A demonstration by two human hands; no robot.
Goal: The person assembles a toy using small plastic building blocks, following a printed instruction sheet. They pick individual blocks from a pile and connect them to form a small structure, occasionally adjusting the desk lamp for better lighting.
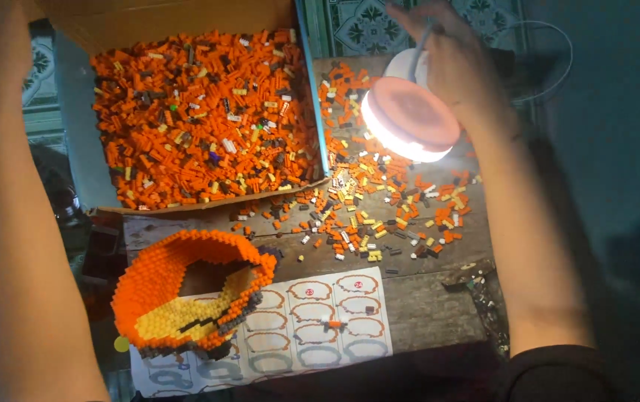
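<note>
Up at 1 o'clock on the worn wooden table (424,298), your right hand (446,56) is wrapped around the thin grey neck (420,45) of the round pink-topped desk lamp (409,119), fingers closed on it. The lamp head hangs at about 7 o'clock from that grip, lit face tilted down over the scattered orange and yellow mini bricks (379,208). The neck's long axis runs approx 12 to 6 through your fist.

Your left hand isn't in shot, only the forearm (14,223) down the 9 o'clock edge, so can't tell its grip tbh. Right is way nearer the lamp.

FYI, the half-built orange brick shell (186,298) sits at 7 o'clock on the printed instruction sheet (335,327), and the cardboard box of loose orange bricks (201,119) is at 11.
</note>
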